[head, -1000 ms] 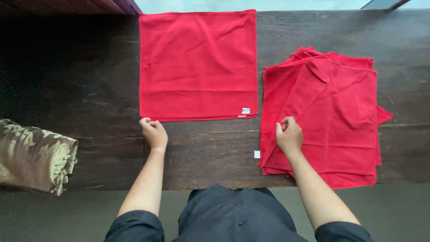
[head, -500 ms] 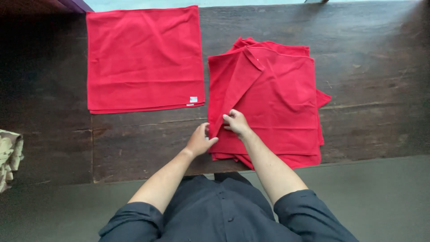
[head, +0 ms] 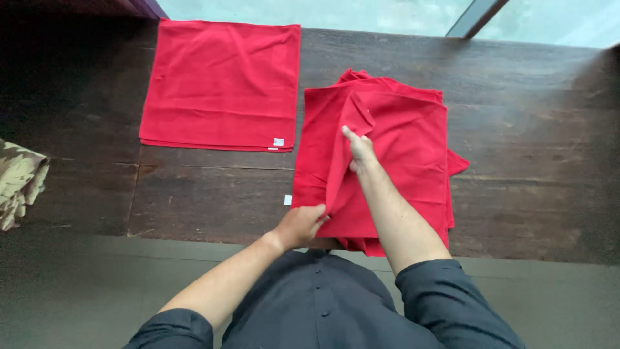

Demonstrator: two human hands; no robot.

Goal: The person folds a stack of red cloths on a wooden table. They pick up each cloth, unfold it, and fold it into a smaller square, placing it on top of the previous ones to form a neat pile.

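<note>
At the bench's left edge lies a patterned, leaf-printed fabric bundle, half out of view. Further right, toward the far edge of the dark wooden bench, a flat folded red cloth square rests with a small white tag at its near right corner. Just right of it, toward the near edge, sits your loose pile of red cloths, its layers fanned unevenly. Your left hand is closed on the near left edge of the top red cloth, pinching it at the pile's near side. Your right hand is further in, fingers partly curled, lifting the same cloth into a raised ridge; the thumb is hidden, so its exact grip can't be told.
</note>
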